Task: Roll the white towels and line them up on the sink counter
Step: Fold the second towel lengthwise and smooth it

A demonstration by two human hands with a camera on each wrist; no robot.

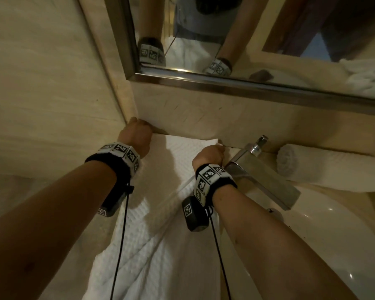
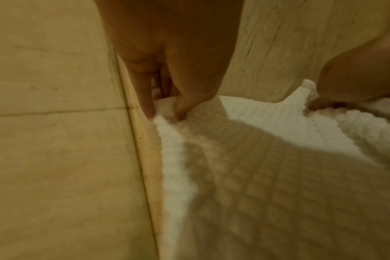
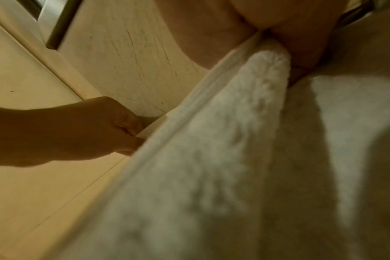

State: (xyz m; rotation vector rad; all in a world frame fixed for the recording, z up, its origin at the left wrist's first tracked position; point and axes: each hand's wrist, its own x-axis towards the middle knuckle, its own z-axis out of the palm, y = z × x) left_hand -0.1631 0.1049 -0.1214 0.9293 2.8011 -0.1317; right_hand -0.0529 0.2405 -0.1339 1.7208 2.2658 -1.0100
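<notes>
The flat towel [image 1: 160,213] is the biggest thing in play: it lies lengthwise on the worktop [image 1: 236,245] left of the sink [image 1: 344,234], its far edge up against the back wall and its near end hanging over the front edge. That overhang is, I judge, the main risk; its weight could drag the cloth toward the person once the far corners are let go, leaving the start of the roll crooked or loose. The tap [image 1: 260,176] stands just beside the towel's right edge, so a roll begun there might snag or skew against it. A rolled towel [image 1: 331,167] already lies on the worktop beyond the tap, well apart. Both arms reach forward, palms down. The left hand [image 1: 136,135] is tucked into the wall corner, thumb and fingers [image 2: 149,98] pinching the towel's far left corner. The right hand [image 1: 208,154] pinches the far right corner, lifting it slightly into a ridge.
</notes>
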